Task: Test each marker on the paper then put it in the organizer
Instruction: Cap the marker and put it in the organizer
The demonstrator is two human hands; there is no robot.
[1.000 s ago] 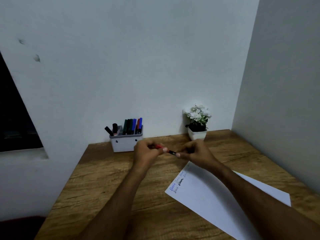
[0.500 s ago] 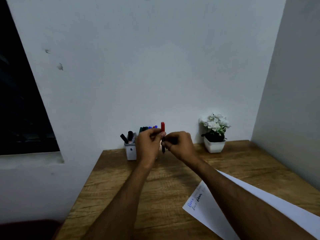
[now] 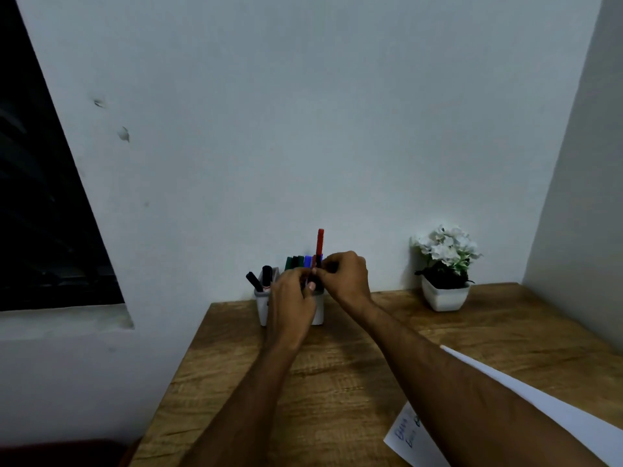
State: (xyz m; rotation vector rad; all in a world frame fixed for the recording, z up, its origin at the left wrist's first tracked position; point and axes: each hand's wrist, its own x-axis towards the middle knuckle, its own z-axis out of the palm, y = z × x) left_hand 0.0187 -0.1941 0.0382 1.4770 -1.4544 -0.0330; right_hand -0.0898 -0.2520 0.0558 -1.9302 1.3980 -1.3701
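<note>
Both hands now further back vs. 0.5 s ago, right in front of the organizer (image 3: 317, 313); red marker (image 3: 319, 246) carried along, upright, cap end up, sticking above the knuckles. Right hand (image 3: 347, 276) pinches marker's lower barrel, fingers curled round it. Left hand (image 3: 291, 303) just beside, fingertips curled in at marker's dark lower end; looks like it grips it too. Marker's bottom end hidden btwn hands, so can't tell if it's inside organizer yet. Organizer white, at back edge of table (image 3: 337, 365) by wall; holds green, blue markers behind the hands, two black ones (image 3: 261, 279) leaning in left compartment. Paper (image 3: 573, 419) lower right, near corner, some blue and dark scribbles at its left end, partly under right forearm. Potted plant (image 3: 445, 267) w/ white flowers back right, well apart from organizer.
</note>
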